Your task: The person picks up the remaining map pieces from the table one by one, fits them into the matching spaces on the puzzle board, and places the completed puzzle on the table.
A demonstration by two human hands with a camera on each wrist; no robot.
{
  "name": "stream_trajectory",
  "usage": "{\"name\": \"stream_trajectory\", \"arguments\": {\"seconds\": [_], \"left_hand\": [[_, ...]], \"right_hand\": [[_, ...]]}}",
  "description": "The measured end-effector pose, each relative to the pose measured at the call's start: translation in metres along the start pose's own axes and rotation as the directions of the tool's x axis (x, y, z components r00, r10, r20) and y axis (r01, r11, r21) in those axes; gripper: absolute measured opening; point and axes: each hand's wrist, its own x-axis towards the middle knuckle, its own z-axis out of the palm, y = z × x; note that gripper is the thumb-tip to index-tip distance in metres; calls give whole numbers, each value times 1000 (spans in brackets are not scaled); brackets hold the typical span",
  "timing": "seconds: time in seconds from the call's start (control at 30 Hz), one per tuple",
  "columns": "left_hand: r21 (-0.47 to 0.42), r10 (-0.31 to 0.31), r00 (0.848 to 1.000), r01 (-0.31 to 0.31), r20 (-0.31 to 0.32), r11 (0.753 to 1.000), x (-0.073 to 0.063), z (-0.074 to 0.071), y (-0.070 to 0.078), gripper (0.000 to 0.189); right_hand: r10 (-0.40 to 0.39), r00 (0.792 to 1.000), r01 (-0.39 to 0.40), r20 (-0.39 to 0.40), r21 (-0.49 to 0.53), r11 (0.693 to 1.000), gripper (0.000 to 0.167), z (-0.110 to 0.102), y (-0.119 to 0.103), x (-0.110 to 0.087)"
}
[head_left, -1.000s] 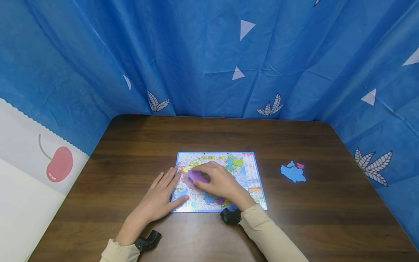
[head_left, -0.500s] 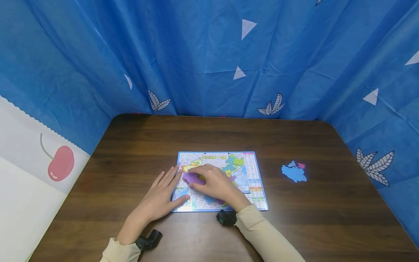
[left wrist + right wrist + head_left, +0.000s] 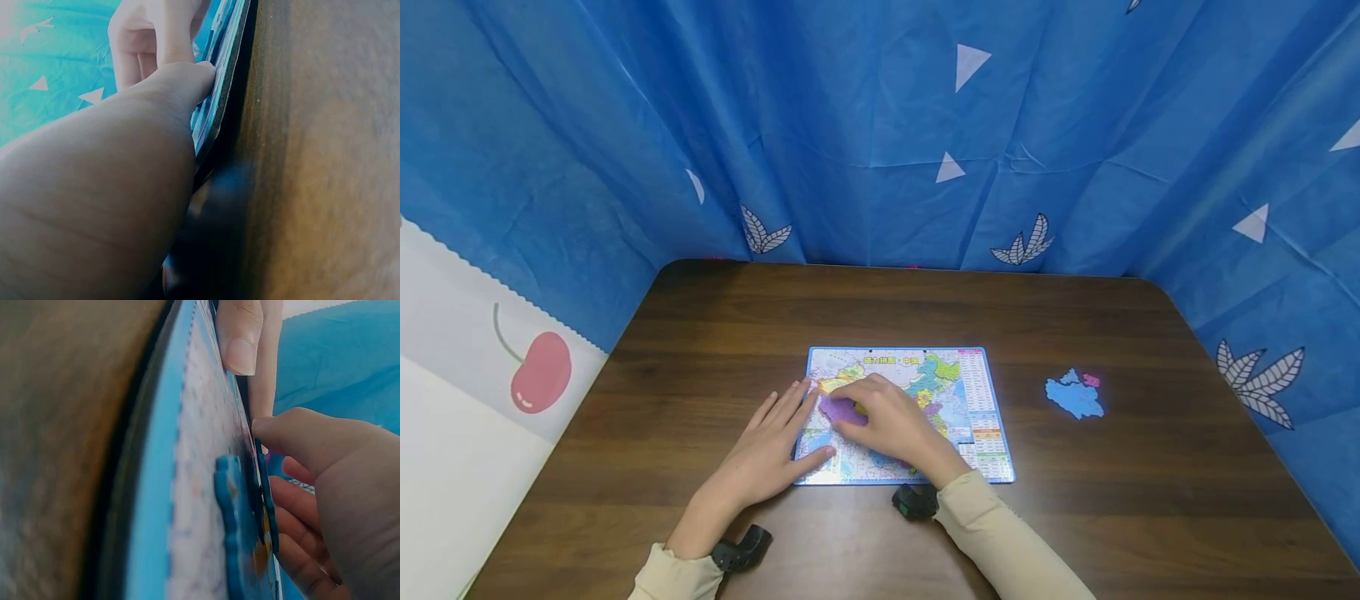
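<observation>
A map puzzle board (image 3: 981, 383) with a blue rim lies on the table. My left hand (image 3: 767, 450) rests on its left edge, fingers straight and spread, thumb near the lower left corner. Over the left part of the map, my right hand (image 3: 887, 421) pinches a purple puzzle piece (image 3: 841, 409) between thumb and fingers; the piece lies close along the board, its right part hidden by the hand. In the right wrist view, a blue-edged puzzle piece (image 3: 231, 519) sits raised on the board, below my right thumb (image 3: 287, 434).
To the right of the board lie loose pieces: a large light blue one (image 3: 1075, 400), a small blue one (image 3: 1069, 377) and a small pink one (image 3: 1091, 380). A blue curtain (image 3: 880, 125) hangs behind the brown wooden table (image 3: 1150, 500).
My right hand has moved slightly left with the purple piece, which has gone from tilted to lying flatter over the map's left part. The left hand has stayed in place.
</observation>
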Motion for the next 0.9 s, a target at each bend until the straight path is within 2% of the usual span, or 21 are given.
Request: {"name": "stream_trajectory", "arguments": {"seconds": [0.2,0.47,0.67,0.9], "left_hand": [[1,0,1000,0,-7,1000,0,1,0,92],[7,-1,1000,1,-5,1000,0,0,0,92],[15,-1,1000,1,1,1000,0,-2,1,92],[15,-2,1000,2,2,1000,0,-1,1,92]], "right_hand": [[-11,1000,11,4,8,1000,43,0,0,0],[-16,998,12,67,57,998,53,-9,11,-11],[-17,994,8,109,79,997,48,-17,20,-21],[-32,992,22,119,81,996,40,-19,20,-27]]}}
